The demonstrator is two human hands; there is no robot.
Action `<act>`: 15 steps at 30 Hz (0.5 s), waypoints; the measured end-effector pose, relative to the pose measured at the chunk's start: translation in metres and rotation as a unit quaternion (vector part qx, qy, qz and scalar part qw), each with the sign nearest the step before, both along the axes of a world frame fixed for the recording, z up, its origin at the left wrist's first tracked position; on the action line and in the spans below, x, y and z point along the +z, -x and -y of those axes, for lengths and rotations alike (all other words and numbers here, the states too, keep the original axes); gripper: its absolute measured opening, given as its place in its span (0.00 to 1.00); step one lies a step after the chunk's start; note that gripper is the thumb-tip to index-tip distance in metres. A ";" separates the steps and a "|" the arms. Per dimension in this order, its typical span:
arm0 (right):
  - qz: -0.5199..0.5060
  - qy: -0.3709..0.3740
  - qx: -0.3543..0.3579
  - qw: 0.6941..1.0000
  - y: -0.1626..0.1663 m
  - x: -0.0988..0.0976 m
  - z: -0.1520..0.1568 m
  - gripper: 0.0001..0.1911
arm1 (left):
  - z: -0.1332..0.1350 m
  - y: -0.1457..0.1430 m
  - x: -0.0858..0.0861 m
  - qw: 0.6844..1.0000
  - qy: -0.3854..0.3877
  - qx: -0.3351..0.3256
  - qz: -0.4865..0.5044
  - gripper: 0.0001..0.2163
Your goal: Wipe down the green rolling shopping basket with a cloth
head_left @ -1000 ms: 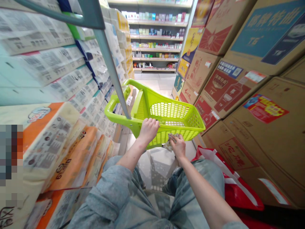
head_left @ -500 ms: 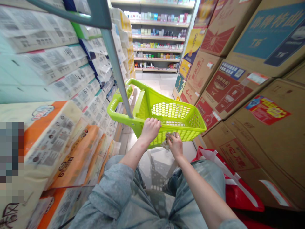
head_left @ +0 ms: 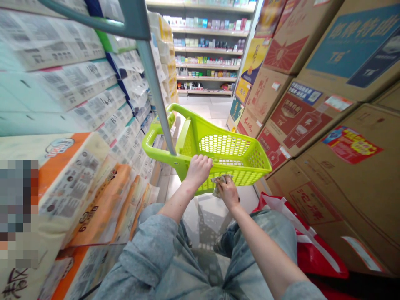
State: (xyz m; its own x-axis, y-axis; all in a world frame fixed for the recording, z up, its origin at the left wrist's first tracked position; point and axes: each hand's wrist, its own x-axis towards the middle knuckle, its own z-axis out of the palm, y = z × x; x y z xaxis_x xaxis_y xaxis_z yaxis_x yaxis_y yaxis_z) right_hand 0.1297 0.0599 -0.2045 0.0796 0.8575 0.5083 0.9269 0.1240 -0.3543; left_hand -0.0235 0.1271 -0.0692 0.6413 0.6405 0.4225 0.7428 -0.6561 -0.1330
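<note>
A lime-green plastic shopping basket [head_left: 250, 156] is held up in the aisle ahead of me, tilted. My left hand [head_left: 198, 168] grips its near rim from above. My right hand [head_left: 227, 191] presses a crumpled greyish cloth [head_left: 218, 182] against the outside of the basket's near wall, just below the rim. The inside of the basket looks bare. My knees in grey-blue trousers show below the hands.
Shelves of wrapped tissue packs [head_left: 78, 104] fill the left, behind a grey metal post [head_left: 156, 91]. Stacked cardboard cartons [head_left: 312, 104] line the right. A red bag [head_left: 300, 246] lies by my right knee. Tiled floor [head_left: 206, 108] runs to far shelves.
My right hand with the cloth has slid a little left and up along the basket's wall. The left hand keeps its grip on the rim.
</note>
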 end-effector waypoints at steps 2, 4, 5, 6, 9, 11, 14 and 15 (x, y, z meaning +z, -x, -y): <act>-0.006 0.000 -0.025 1.000 -0.006 -0.007 0.006 0.14 | 0.000 0.000 0.000 1.000 0.001 -0.002 -0.003 0.11; -0.022 -0.014 -0.047 0.999 -0.006 -0.012 0.007 0.14 | 0.001 0.000 0.000 1.000 0.002 -0.004 -0.004 0.11; -0.028 -0.022 -0.048 0.998 -0.005 -0.012 0.006 0.15 | 0.001 0.000 0.000 1.000 0.002 -0.003 -0.003 0.11; -0.031 -0.028 -0.045 0.998 -0.002 -0.011 0.004 0.15 | 0.001 -0.001 0.000 1.000 0.003 -0.001 -0.001 0.11; -0.033 -0.029 -0.043 0.998 0.011 -0.003 -0.005 0.15 | 0.001 -0.001 0.000 1.000 0.007 0.002 0.003 0.10; -0.026 -0.014 -0.050 0.998 0.018 0.004 -0.010 0.15 | 0.001 -0.001 -0.001 1.000 0.006 0.003 0.000 0.10; 0.005 0.010 -0.034 0.999 0.018 0.008 -0.011 0.14 | 0.000 0.000 -0.001 1.000 0.000 0.005 -0.003 0.10; 0.019 0.016 -0.021 0.999 0.016 0.007 -0.009 0.14 | -0.001 0.000 -0.001 1.000 -0.001 0.005 -0.003 0.10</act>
State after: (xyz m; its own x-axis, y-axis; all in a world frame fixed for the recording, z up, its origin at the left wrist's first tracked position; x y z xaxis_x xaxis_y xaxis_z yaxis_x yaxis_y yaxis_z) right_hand 0.1140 0.0686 -0.1977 0.0968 0.8702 0.4832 0.9438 0.0738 -0.3221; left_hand -0.0237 0.1277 -0.0700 0.6371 0.6462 0.4202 0.7489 -0.6479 -0.1391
